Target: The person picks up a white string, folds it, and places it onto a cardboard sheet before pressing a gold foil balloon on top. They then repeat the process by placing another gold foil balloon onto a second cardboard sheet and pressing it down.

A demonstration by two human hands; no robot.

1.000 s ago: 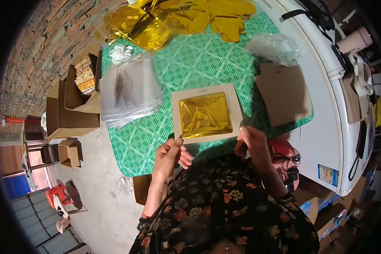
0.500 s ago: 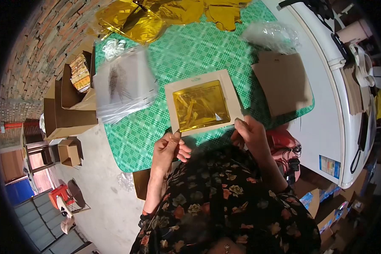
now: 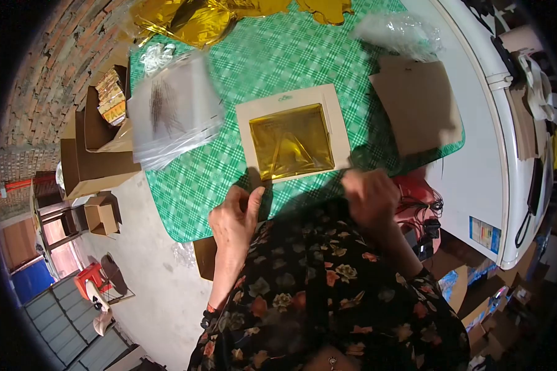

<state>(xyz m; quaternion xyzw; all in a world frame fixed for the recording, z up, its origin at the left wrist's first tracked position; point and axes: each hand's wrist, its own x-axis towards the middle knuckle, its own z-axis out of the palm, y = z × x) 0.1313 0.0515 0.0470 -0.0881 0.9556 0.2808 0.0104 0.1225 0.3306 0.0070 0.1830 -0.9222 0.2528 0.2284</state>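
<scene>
A pale cardboard square [image 3: 292, 96] lies on the green checked tablecloth [image 3: 278, 55], with a small green print near its far edge. On it rests a creased sheet of gold film [image 3: 294, 142], shiny and smaller than the card. My left hand [image 3: 234, 213] is just short of the card's near left corner, thumb apart from the fingers, holding nothing that I can see. Near the card's right near corner is my right hand [image 3: 372, 196], smeared by motion; its fingers cannot be made out clearly.
A stack of clear plastic bags [image 3: 179, 108] lies on the left. Brown cardboard sheets [image 3: 418, 105] and bundled clear plastic [image 3: 399, 34] lie on the right. More gold film [image 3: 198, 21] is at the far edge. Open cartons [image 3: 99, 167] stand left; a white appliance [image 3: 458, 123] stands right.
Both hands have let go of the card's near corners and drawn back slightly. The gold film appears smoother, and a pale triangular patch near its right corner no longer shows.
</scene>
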